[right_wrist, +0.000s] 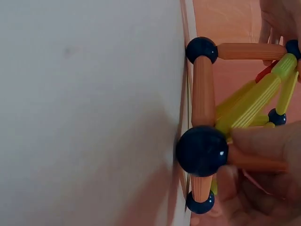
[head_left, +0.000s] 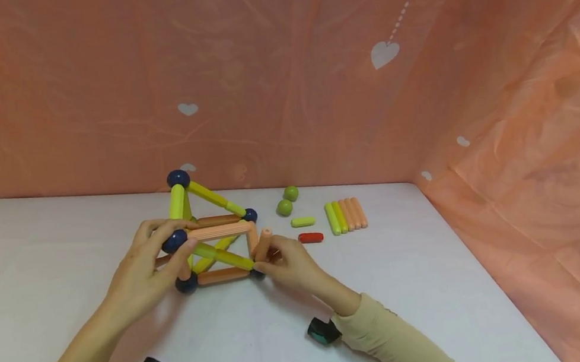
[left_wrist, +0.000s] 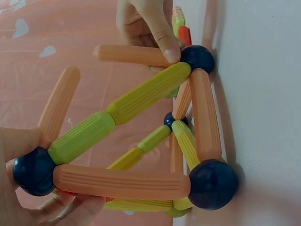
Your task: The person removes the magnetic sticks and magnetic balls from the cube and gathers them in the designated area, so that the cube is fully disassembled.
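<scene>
A frame of ribbed sticks and dark blue balls stands on the white table (head_left: 266, 351). My left hand (head_left: 139, 276) grips the blue ball (head_left: 174, 241) at its near upper left corner, where a yellow-green diagonal and orange sticks (left_wrist: 122, 182) meet. At the near lower right, my right hand (head_left: 294, 267) pinches an orange stick (left_wrist: 134, 55) between thumb and fingers. That stick rises from the corner's blue ball (right_wrist: 202, 150), its lower end right at the ball and its top end free. Another upper orange stick (head_left: 220, 231) points rightward from the left-held ball.
Right of the frame lie two green balls (head_left: 284, 207), a short yellow-green stick (head_left: 302, 222) and a short red stick (head_left: 311, 238). Further right, several yellow and orange sticks (head_left: 346, 216) lie side by side. An orange cloth (head_left: 279, 86) hangs behind the table.
</scene>
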Available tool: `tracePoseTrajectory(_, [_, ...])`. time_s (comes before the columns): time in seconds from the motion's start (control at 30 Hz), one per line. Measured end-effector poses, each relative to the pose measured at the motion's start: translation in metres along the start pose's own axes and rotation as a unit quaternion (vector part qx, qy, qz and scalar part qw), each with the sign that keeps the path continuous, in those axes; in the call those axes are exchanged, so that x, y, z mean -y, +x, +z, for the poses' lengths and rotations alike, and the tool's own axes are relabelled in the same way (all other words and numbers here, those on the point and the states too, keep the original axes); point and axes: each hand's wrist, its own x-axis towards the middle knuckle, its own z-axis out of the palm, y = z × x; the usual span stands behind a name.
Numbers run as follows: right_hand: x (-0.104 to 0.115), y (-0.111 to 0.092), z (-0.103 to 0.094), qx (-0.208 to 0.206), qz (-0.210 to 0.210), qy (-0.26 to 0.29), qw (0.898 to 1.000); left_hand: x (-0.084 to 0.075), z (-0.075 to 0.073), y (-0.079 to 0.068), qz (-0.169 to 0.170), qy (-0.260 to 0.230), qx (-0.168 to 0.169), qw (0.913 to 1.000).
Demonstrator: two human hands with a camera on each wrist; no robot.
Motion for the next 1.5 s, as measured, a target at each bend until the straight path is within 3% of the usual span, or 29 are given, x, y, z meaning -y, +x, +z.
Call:
tracePoseTrajectory(0.13, [0.0,0.0,-0.002,-0.004,0.011,-0.012,1.0,0.001,-0.001,0.0,0.001,-0.001,0.0,1.0])
tracePoseTrajectory(0.4, [-0.008,-0.003,-0.02,-0.006,0.071,0.022,0.997,0.003,-0.004,0.002,0.007,-0.006,-0.002,1.0])
tracePoseTrajectory(0.67, [-0.031,-0.02,-0.052,-0.098,0.088,0.014,0.991,0.004,-0.003,0.003,0.001,-0.009,0.011,0.9999])
tracePoseTrajectory(0.8, [-0.046,-0.026,-0.077,-0.149,0.143,0.062,0.977,0.003,-0.003,0.004,0.0,-0.007,0.011,0.9999])
tracePoseTrajectory(0.93, [-0.059,-0.031,-0.1,-0.184,0.222,0.124,0.949,0.003,-0.004,0.004,-0.001,-0.006,0.014,0.9999])
tracePoseTrajectory(1.0, [-0.064,-0.033,-0.11,-0.199,0.239,0.131,0.941,0.003,-0.004,0.004,-0.003,-0.007,0.016,0.9998])
tracePoseTrajectory(1.33, [-0.099,-0.032,-0.144,-0.257,0.296,0.067,0.918,0.004,-0.003,0.004,-0.012,-0.015,0.017,0.9997])
tracePoseTrajectory(1.5, [-0.113,-0.027,-0.152,-0.247,0.337,0.031,0.908,0.004,-0.002,0.005,-0.008,-0.023,0.015,0.9996])
